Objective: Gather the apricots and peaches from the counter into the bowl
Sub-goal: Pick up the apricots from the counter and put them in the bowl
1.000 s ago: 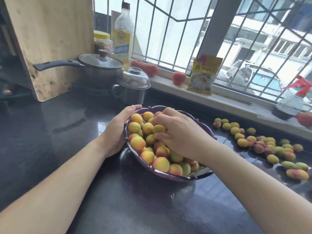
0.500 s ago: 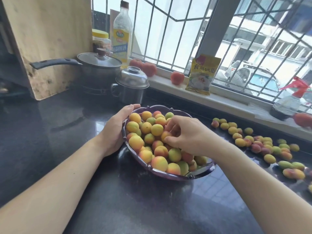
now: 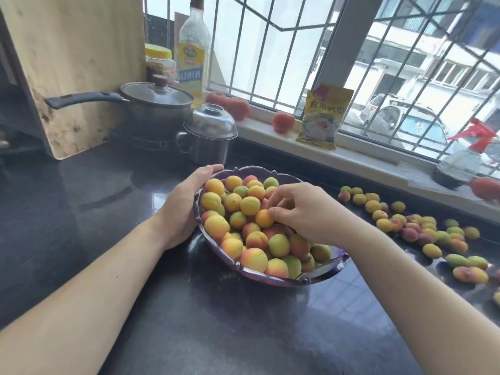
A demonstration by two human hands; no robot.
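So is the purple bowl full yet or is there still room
Nearly full. Fruit is heaped above the rim of the purple bowl on its left side, with only a small bare patch inside the near right edge.

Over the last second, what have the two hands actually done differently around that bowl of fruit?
The right hand has drawn back from deep over the pile toward the bowl's right side, uncovering fruit it hid, with its fingertips now against an orange apricot; whether it pinches it is unclear. The left hand stays cupped on the purple bowl rim. The loose fruit on the counter lies as before.
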